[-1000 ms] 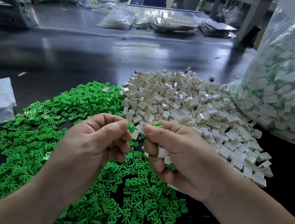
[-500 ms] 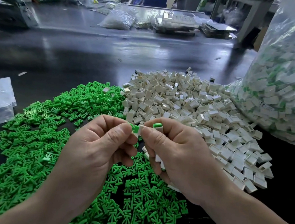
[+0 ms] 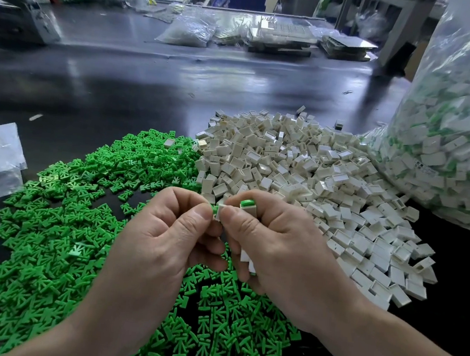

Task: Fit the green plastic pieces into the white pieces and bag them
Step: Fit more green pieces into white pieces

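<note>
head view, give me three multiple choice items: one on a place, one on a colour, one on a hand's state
1. Where is the big bag relative to the white pile?
A. to its left
B. to its right
C. on top of it

2. What colour is the near pile?
A. blue
B. green
C. yellow

3. What is the right hand doing?
A. resting flat on the table
B. gripping the bag
C. pinching a white piece

Answers:
1 B, the big bag stands at the frame's right edge, past the white pile.
2 B, its pieces are bright green.
3 C, the thumb and forefinger curl round the white piece, while the left hand holds a green piece against it.
</note>
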Demonstrator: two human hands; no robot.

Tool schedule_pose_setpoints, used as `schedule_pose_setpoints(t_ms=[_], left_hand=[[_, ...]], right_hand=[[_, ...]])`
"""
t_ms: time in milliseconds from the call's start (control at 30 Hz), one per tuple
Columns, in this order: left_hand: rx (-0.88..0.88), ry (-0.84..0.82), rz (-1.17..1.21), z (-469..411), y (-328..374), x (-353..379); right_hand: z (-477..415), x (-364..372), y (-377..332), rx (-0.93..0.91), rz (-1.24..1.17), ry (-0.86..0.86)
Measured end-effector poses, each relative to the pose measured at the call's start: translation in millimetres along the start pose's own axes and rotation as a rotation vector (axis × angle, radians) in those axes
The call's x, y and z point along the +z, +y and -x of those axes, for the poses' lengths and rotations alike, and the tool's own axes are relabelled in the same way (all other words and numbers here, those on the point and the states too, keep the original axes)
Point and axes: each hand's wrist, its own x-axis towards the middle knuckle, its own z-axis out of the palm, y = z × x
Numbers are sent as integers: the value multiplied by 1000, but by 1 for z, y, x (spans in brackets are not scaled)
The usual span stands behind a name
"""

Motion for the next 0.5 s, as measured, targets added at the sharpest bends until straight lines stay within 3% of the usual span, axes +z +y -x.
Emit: schedule_pose_setpoints(t_ms=[267, 500], left_hand=[[-112, -75, 1, 0, 5, -4], [24, -81, -52, -9, 12, -7]], right_hand=[[-1, -3, -3, 60, 82, -51], [4, 0, -14, 81, -50, -57]])
